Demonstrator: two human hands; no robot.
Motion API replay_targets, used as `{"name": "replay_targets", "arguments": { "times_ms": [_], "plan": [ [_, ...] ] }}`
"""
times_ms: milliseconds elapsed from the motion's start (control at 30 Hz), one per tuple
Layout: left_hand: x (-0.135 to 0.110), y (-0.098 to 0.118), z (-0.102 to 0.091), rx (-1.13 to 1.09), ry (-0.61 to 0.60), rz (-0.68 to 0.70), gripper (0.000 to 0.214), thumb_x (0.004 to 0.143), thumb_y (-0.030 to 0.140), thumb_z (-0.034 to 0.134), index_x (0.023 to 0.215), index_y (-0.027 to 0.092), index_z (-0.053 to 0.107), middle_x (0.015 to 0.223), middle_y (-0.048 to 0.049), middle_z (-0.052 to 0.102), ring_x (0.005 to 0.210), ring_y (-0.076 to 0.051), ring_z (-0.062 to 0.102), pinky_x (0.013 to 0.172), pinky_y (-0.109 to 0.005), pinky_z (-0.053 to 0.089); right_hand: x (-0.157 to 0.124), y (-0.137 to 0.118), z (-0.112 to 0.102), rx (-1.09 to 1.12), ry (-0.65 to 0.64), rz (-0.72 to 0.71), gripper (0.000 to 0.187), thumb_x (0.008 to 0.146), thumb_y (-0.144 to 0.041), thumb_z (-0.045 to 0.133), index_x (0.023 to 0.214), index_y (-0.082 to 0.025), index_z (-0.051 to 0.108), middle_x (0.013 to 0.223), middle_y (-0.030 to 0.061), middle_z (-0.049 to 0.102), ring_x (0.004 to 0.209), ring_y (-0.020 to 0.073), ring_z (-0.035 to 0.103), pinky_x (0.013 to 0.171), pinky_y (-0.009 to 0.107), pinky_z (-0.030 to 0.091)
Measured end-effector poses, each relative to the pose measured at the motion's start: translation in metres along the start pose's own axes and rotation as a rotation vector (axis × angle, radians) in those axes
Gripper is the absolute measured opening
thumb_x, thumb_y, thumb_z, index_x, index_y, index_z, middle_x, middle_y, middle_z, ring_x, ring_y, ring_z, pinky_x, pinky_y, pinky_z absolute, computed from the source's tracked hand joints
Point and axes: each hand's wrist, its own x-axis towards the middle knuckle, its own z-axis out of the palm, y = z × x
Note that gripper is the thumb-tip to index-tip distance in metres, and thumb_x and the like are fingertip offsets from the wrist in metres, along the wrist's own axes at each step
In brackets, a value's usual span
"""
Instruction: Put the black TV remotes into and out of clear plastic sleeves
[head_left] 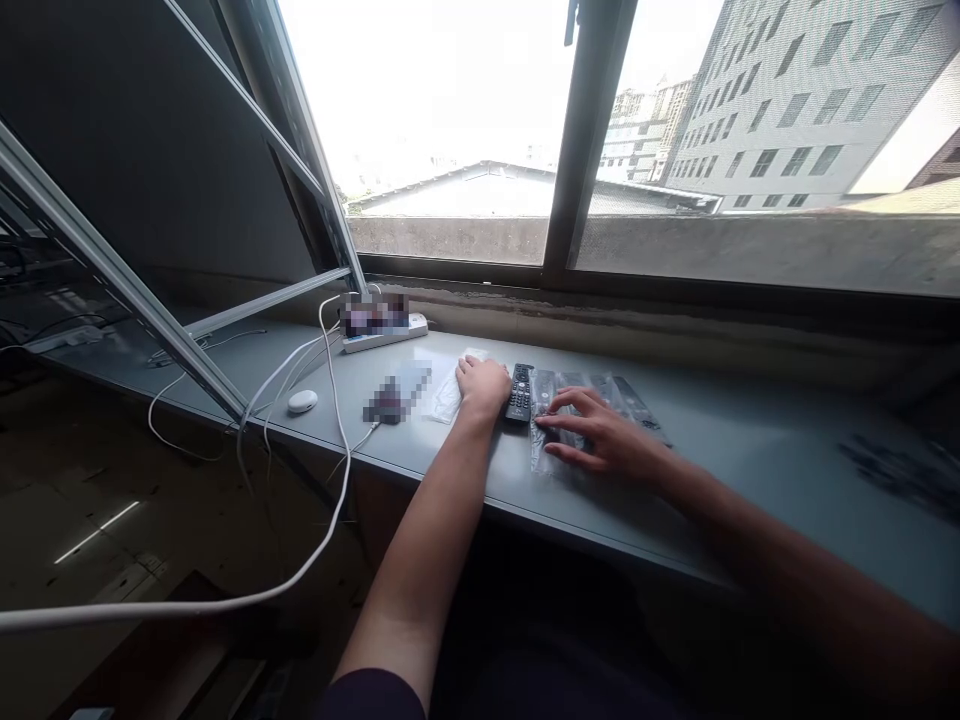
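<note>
A black remote control (519,396) lies buttons up on the table between my hands. My left hand (484,382) rests palm down just left of it, over a crumpled clear plastic bag (445,400); the fingers lie on the bag and the thumb is hidden. To the right of the remote, my right hand (589,430) has its fingers spread and slightly bent, with the fingertips touching clear plastic packaging (541,455). Under that plastic are dark long shapes (634,400) that look like more wrapped remotes, partly covered by the hand.
A white power strip (386,335) stands against the window wall. A blurred-out device (397,393) with a white cable (365,437) and a round white puck (302,402) lie to the left. Metal frame bars (142,290) slant over the table's left end. Dark items (896,470) lie far right.
</note>
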Motion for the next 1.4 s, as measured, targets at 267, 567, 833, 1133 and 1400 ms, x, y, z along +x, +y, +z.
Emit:
{"name": "replay_targets", "arguments": {
  "times_ms": [267,567,833,1133,1400],
  "plan": [
    [-0.003,0.002,-0.007,-0.027,-0.008,0.103,0.052,0.114,0.039,0.045,0.137,0.009,0.081,0.151,-0.029,0.071,0.147,-0.038,0.064,0.122,-0.045,0.048,0.001,-0.001,-0.005,0.042,-0.001,0.022,0.033,0.111,-0.05,0.072,0.136,-0.033,0.085,0.15,0.0116,0.075,0.157,0.0417,0.056,0.128,0.068,0.05],
    [0.0,0.006,-0.006,-0.671,0.367,0.398,0.053,0.104,0.015,0.063,0.156,0.018,0.068,0.167,-0.0194,0.062,0.151,-0.035,0.064,0.128,-0.048,0.051,0.005,-0.007,-0.011,0.062,0.048,0.037,0.029,0.113,-0.046,0.069,0.134,-0.031,0.083,0.139,0.0103,0.082,0.151,0.0395,0.063,0.126,0.065,0.052],
    [-0.006,0.027,-0.009,-1.661,-0.216,0.45,0.075,0.093,0.021,0.086,0.163,0.021,0.059,0.133,-0.015,0.083,0.114,-0.026,0.083,0.112,-0.046,0.061,0.002,0.005,-0.008,-0.035,0.189,0.136,0.032,0.112,-0.045,0.068,0.134,-0.028,0.084,0.15,0.0152,0.075,0.147,0.0402,0.065,0.125,0.066,0.051],
    [-0.029,0.02,-0.04,-2.037,-0.444,0.302,0.044,0.099,0.014,0.075,0.142,0.025,0.075,0.13,-0.0068,0.083,0.137,-0.022,0.076,0.127,-0.037,0.054,0.001,-0.003,-0.015,0.037,0.178,0.148,0.031,0.113,-0.051,0.068,0.134,-0.038,0.087,0.179,0.0066,0.051,0.162,0.0423,0.05,0.129,0.071,0.047],
    [-0.023,0.011,-0.042,-2.128,-0.305,0.359,0.042,0.104,0.015,0.06,0.143,0.025,0.072,0.127,-0.0076,0.081,0.137,-0.022,0.074,0.12,-0.037,0.058,0.006,-0.006,-0.016,0.114,0.235,0.052,0.029,0.112,-0.039,0.073,0.136,-0.032,0.086,0.132,0.008,0.086,0.149,0.0395,0.064,0.122,0.065,0.056]
  ]
}}
